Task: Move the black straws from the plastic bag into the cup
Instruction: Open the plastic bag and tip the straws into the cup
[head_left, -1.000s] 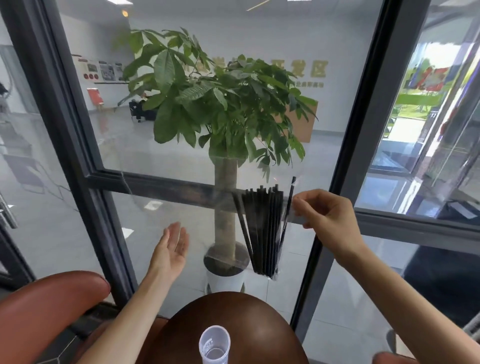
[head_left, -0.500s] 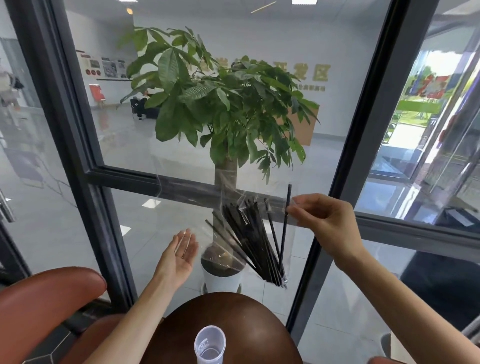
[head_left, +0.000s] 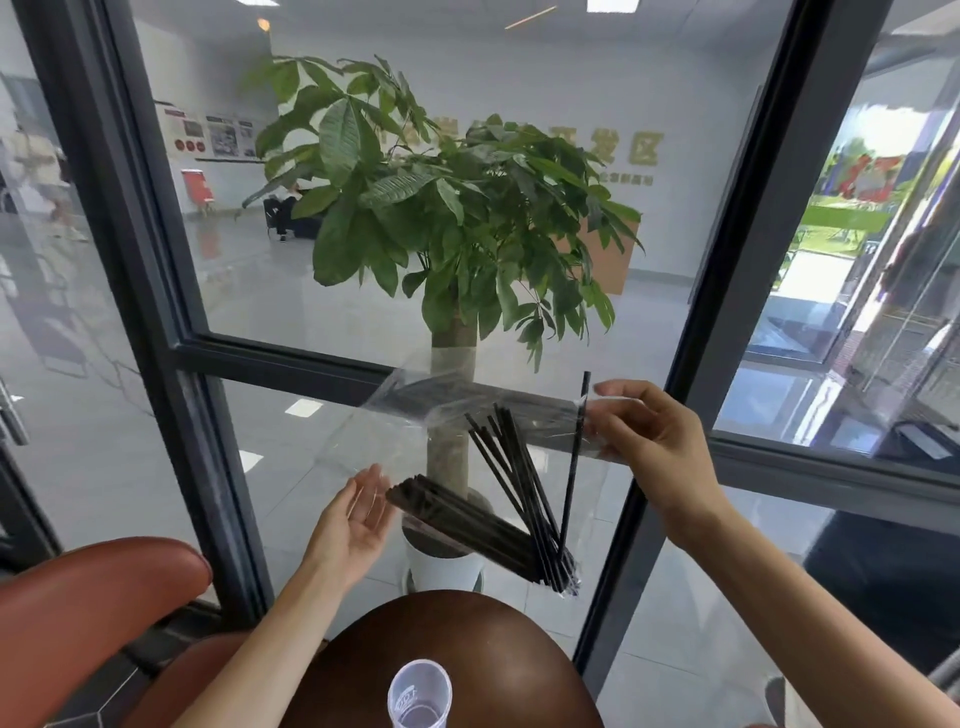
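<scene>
Straws (head_left: 467, 512) are tipping toward the left hand (head_left: 358, 514), waiting open-palmed; the right hand (head_left: 649, 436) is pinching the bag (head_left: 415, 415) above the cup (head_left: 420, 693).

A dark-framed glass wall (head_left: 291, 358) is standing ahead, a leafy potted tree (head_left: 447, 218) sitting behind it on a glossy grey floor (head_left: 291, 291). Ceiling lights (head_left: 605, 5) are glowing above; a round brown tabletop (head_left: 493, 654) and reddish seat (head_left: 93, 603) are sitting nearby.

Gold characters "开发区" on the far wall (head_left: 597, 93).
</scene>
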